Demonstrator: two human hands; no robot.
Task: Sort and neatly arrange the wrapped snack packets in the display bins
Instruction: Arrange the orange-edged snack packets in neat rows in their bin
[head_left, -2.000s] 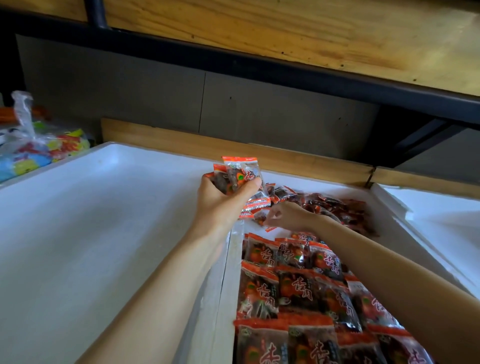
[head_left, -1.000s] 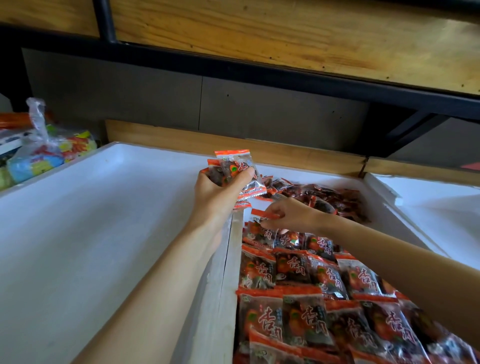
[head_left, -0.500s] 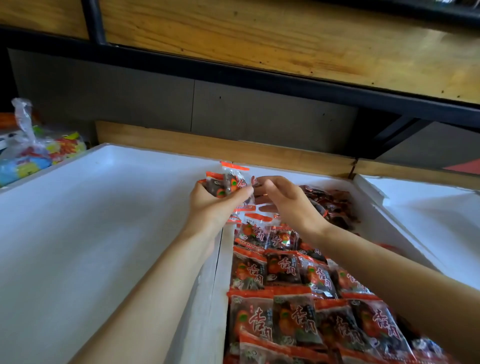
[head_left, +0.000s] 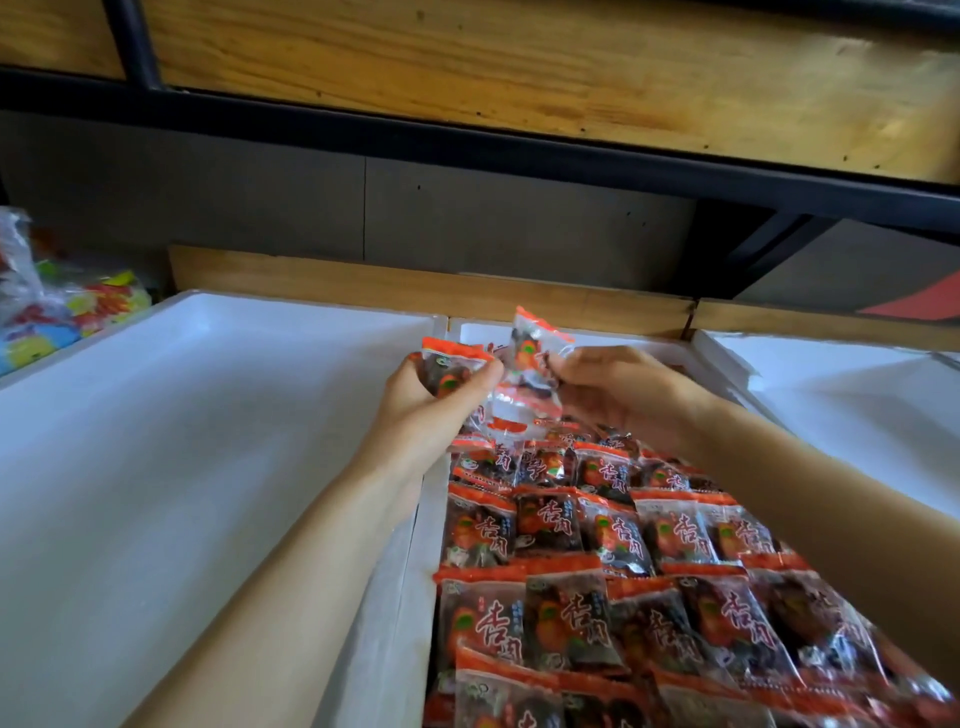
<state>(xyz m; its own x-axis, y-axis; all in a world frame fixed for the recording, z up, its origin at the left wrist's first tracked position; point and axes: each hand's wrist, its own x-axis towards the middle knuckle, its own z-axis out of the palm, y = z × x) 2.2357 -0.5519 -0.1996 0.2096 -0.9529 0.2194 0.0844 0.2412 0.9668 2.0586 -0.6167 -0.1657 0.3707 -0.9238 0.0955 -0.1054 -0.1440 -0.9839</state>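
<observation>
OK, status. Left hand (head_left: 423, 402) sits at 11 o'clock of centre, fingers curled round a bunch (head_left: 451, 368) of red-and-dark packets with the thumb clamped across the front. Part of the bunch hangs out below the fist. Right hand (head_left: 626, 395) is at 1 o'clock, just beside the left. Its fingers are curled, tips pinching the right edge of one packet (head_left: 531, 349), which stands upright between the two hands, red seal up.

Both hands are over the far end of the middle bin (head_left: 427, 525), white foam. The left forearm crosses that bin's left wall, and the right arm comes in from 4 o'clock.

Rows (head_left: 613, 561) of the same packets fill the middle bin from 6 o'clock up to under the hands. They lie flat and overlap like tiles, print up, red seals toward the far end. Close to the hands they are looser, some tilted.

Left bin (head_left: 156, 467) is at 9 o'clock, wall touching the middle bin's. Right bin (head_left: 841, 400) is at 3 o'clock, partly in view. A bag (head_left: 72, 312) of multicoloured sweets lies at 10 o'clock, past the left bin's outer edge. A wood ledge (head_left: 405, 286) runs behind the bins at 12 o'clock, with a grey panel above it.
</observation>
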